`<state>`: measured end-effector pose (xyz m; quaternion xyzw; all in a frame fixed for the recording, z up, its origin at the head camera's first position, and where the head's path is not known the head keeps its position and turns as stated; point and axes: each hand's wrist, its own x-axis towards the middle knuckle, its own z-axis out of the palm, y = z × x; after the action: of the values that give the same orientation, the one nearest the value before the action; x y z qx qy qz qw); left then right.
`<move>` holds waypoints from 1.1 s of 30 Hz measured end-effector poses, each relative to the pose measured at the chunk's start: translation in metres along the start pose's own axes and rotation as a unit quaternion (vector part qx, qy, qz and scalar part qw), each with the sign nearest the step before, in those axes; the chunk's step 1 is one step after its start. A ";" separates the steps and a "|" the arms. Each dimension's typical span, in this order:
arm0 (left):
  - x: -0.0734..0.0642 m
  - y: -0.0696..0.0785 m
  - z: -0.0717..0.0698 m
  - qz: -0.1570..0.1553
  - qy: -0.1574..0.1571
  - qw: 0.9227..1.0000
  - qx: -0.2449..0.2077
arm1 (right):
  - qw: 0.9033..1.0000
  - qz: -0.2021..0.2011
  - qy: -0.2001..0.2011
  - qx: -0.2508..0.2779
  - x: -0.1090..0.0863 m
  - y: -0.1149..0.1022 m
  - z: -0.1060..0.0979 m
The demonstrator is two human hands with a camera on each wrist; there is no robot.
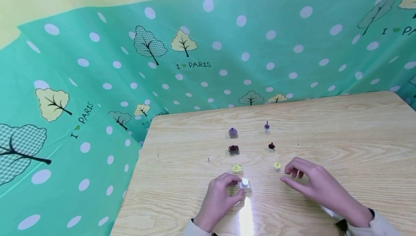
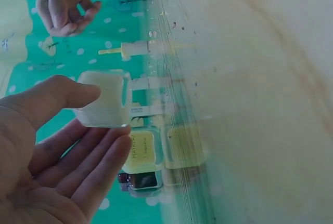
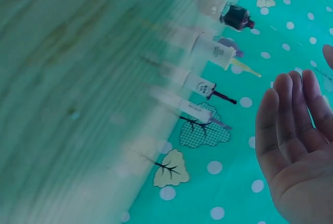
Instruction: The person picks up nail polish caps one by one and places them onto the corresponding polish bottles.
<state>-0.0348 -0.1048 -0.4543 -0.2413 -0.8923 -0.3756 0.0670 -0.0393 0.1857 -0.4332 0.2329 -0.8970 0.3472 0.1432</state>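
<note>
My left hand (image 1: 224, 194) pinches a small nail polish bottle (image 2: 101, 99) of white polish between thumb and fingers, low at the table. Just beyond it is a yellow nail polish bottle (image 1: 237, 170), then a dark red one (image 1: 233, 150) and a purple one (image 1: 233, 133), all without caps. My right hand (image 1: 312, 180) hovers to the right, fingers loosely bent and holding nothing. Near its fingertips a yellow brush cap (image 1: 277, 167) stands upside down, brush up. Behind that stand a dark red brush cap (image 1: 271, 147) and a purple brush cap (image 1: 267, 128), also brush up.
The bottles and caps form two rows on the pale wooden table (image 1: 175, 192). A tiny purplish speck (image 1: 208, 160) lies left of the bottles. Green dotted cloth (image 1: 195, 84) hangs along the table's far and left edges.
</note>
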 end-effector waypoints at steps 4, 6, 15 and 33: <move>0.000 -0.002 0.000 -0.011 -0.011 1.000 0.000 | 1.000 0.011 -0.011 -0.002 -0.002 0.005 0.000; 0.001 -0.003 0.000 -0.017 -0.016 1.000 -0.002 | 1.000 0.020 -0.019 0.000 -0.003 0.008 0.000; 0.001 -0.007 -0.001 -0.074 -0.048 0.996 -0.033 | 0.996 0.058 -0.062 0.002 -0.003 0.018 -0.003; 0.001 -0.014 -0.010 -0.091 -0.076 0.992 -0.037 | 0.990 0.099 -0.100 0.005 0.002 0.022 -0.007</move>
<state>-0.0428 -0.1200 -0.4558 -0.1893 -0.8984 -0.3937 -0.0451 -0.0521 0.2042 -0.4398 0.1776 -0.9237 0.3391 0.0164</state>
